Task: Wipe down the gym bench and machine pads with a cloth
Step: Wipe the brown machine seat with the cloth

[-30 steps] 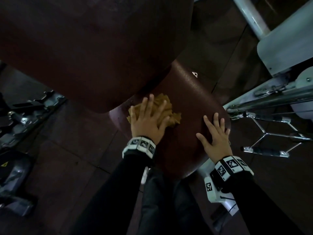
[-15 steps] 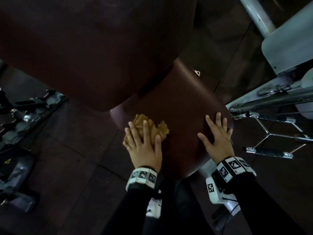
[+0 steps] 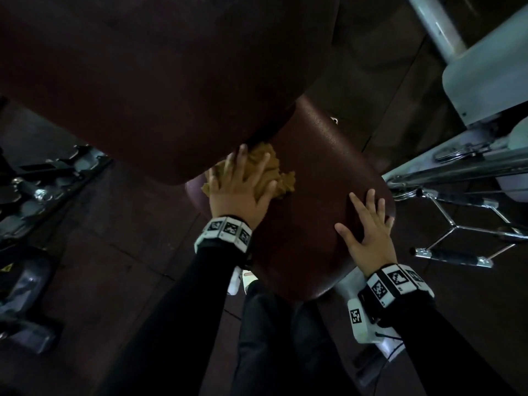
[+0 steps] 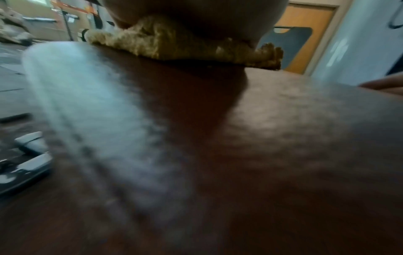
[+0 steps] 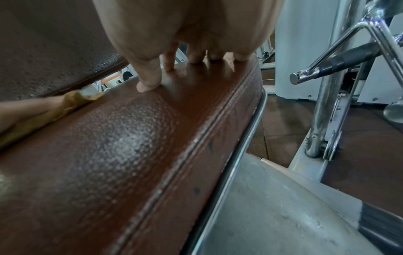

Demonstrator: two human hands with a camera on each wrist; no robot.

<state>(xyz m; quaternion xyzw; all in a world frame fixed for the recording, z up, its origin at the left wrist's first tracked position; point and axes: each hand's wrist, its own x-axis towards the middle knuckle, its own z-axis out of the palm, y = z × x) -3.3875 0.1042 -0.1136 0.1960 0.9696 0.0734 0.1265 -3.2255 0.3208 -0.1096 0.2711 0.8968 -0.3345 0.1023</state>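
The tan cloth [image 3: 265, 174] has been pushed back up to the seat pad's [image 3: 314, 224] far left edge, under the left hand's [image 3: 240, 190] flat fingers; the right hand [image 3: 368, 235] stays spread at the right edge, so wiping continues.

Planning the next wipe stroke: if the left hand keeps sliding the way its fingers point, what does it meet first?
Probably the back pad: the left hand presses the cloth at its lower edge.

The left hand [image 3: 238, 192] has pushed the tan cloth [image 3: 268, 170] up the seat pad [image 3: 323, 167], away from its near left edge of 0.5 s ago, until its fingertips [image 3: 243, 148] reach the backrest pad [image 3: 160, 81].
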